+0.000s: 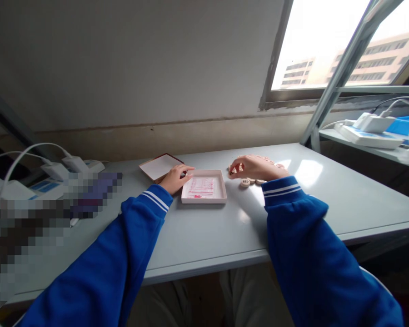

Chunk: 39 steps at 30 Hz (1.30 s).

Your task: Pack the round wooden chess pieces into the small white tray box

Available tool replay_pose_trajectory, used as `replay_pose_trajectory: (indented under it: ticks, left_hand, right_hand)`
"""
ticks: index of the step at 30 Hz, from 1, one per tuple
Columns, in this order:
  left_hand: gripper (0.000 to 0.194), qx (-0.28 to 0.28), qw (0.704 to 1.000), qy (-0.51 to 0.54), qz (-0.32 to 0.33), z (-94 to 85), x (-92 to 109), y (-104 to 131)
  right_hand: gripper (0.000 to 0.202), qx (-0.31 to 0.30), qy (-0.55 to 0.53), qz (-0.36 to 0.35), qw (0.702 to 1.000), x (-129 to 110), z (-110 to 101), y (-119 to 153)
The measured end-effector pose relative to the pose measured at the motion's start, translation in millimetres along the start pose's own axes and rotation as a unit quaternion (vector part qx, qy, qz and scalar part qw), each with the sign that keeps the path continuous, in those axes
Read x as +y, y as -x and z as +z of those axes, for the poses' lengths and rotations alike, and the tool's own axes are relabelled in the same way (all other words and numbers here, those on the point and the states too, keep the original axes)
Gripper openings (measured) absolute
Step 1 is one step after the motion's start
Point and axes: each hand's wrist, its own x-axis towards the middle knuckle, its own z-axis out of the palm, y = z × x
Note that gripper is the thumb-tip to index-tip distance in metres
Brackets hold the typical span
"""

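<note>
At the left side of a shallow white square box [204, 200], my left hand [175, 179] grips the rim, thumb and forefinger at its upper left corner. Inside the box lies a clear plastic bag [200, 187] with red print. To the right of the box, my right hand [251, 167] is bent downward, its fingertips closed around a small round wooden xiangqi piece [231, 172] at the table top. More round wooden pieces [245, 182] lie in front of and behind this hand, which partly hides them.
An open box lid [162, 167] lies behind my left hand against the wall. White plugs and cables [56, 170] stand at the left, beside a blurred-out patch. On a shelf at the right sit a power strip [371, 136] and a blue tray [407, 126].
</note>
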Motion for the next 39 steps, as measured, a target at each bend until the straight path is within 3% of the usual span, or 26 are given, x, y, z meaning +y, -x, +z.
replay_pose_trajectory:
  ticks: [5,11,14,18,22,27,33,39]
  left_hand:
    - [0.031,-0.008,0.997,0.073,-0.018,0.0,10.1,1.6]
    - [0.025,-0.062,0.989,0.132,0.008,-0.7,9.8,0.2]
    - [0.027,-0.064,0.987,0.15,0.012,0.2,7.7,-0.4]
    - [0.035,-0.068,0.987,0.143,-0.005,0.9,12.3,2.2]
    - [0.037,-0.071,0.993,0.096,-0.011,0.5,17.3,4.3]
    - [0.035,-0.073,0.995,0.073,0.006,1.9,16.5,3.5]
    - [0.033,-0.065,0.995,0.069,0.016,4.1,14.3,3.1]
    - [0.033,-0.068,0.995,0.074,0.015,3.5,15.2,3.7]
  right_hand:
    - [0.028,0.034,-0.103,-0.131,0.985,-41.7,15.7,-10.1]
    - [0.019,0.077,0.03,-0.15,0.985,-65.1,55.7,-17.5]
    - [0.018,0.101,0.025,-0.14,0.985,-63.4,58.4,-19.4]
    - [0.013,0.096,0.022,-0.117,0.988,-51.4,42.4,-17.8]
    - [0.011,0.12,0.107,-0.008,0.987,-26.0,21.7,-13.0]
    - [0.019,0.052,0.162,0.072,0.983,3.8,22.9,-11.6]
    - [0.018,0.072,0.161,0.058,0.983,17.3,35.0,-13.9]
    - [0.016,0.099,0.118,0.05,0.987,-1.3,15.7,-8.2]
